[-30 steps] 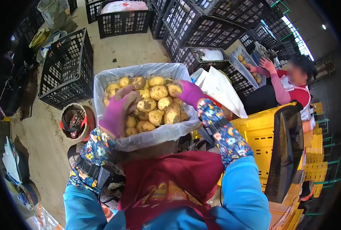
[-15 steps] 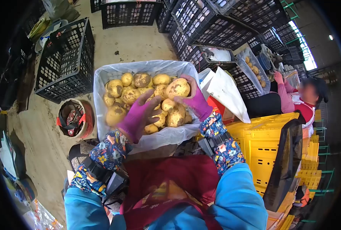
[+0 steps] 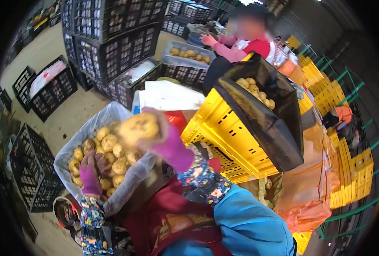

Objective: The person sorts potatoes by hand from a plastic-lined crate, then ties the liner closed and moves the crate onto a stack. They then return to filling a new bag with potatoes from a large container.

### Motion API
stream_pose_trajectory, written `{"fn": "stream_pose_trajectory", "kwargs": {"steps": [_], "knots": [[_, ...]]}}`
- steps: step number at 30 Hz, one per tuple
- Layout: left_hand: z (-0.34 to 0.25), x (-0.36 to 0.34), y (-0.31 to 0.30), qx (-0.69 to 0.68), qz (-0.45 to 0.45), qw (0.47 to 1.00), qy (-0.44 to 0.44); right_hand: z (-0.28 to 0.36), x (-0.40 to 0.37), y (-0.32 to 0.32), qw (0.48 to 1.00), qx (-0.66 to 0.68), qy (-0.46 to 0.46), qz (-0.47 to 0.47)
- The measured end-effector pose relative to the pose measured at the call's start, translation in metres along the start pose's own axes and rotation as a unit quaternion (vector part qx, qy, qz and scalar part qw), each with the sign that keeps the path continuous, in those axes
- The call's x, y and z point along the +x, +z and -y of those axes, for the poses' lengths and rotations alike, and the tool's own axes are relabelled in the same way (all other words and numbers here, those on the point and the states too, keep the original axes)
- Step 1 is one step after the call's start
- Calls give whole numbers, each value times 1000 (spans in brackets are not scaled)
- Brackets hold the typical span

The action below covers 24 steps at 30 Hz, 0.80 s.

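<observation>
A large, soil-marked potato (image 3: 139,129) is gripped in my right hand (image 3: 170,141), raised above the right side of the lined crate and blurred by motion. My right hand wears a purple glove and a flowered sleeve cover. My left hand (image 3: 91,174), gloved the same way, lies over the left part of the crate with its fingers apart, touching the potatoes (image 3: 118,149) there. Clear plastic film (image 3: 79,135) lines this crate and hangs over its rim.
At the right stands a yellow crate (image 3: 223,132) with a black liner (image 3: 279,141) and potatoes (image 3: 257,91) inside. Black crates (image 3: 112,55) are stacked ahead. A white sheet (image 3: 170,96) lies beyond my right hand. A seated person (image 3: 240,47) works behind the yellow crate.
My view has turned to the right. My right hand has lifted the large potato up from the crate toward the right. My left hand has moved to the crate's left part, onto the potatoes.
</observation>
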<state>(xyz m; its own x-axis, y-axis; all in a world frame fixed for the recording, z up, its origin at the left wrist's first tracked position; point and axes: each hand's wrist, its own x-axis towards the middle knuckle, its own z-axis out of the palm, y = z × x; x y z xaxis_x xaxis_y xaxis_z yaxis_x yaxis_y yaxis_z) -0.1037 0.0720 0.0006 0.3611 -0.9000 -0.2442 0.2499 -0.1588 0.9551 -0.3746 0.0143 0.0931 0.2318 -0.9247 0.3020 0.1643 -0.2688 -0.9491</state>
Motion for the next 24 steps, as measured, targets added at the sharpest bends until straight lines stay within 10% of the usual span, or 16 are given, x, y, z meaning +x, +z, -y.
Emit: {"fn": "stream_pose_trajectory", "kwargs": {"steps": [3,5,7,9,13,15,17,20,24], "knots": [[-1,-10,-13,18,18,1000,-15,84,-2,-67,962,136,-105,-212],[-10,-27,-7,-20,17,1000,4,96,17,-131,889,361,-188,-207],[-20,-38,-13,-9,4,1000,14,91,15,-171,873,472,-82,-93],[-12,-35,-32,41,4,995,90,82,26,-118,915,361,-63,-168],[-21,-31,-41,-55,-64,996,-41,-17,46,-9,979,-24,107,169],[-22,-29,-46,-50,-43,998,-22,-111,63,27,917,-191,181,301],[-23,-25,-48,-53,-34,998,2,-173,64,60,816,-436,-38,378],[-32,-24,-47,-36,-24,999,3,-241,48,94,654,-640,-45,400],[-23,-16,-48,-60,-39,997,-23,-254,67,85,869,-337,69,356]]}}
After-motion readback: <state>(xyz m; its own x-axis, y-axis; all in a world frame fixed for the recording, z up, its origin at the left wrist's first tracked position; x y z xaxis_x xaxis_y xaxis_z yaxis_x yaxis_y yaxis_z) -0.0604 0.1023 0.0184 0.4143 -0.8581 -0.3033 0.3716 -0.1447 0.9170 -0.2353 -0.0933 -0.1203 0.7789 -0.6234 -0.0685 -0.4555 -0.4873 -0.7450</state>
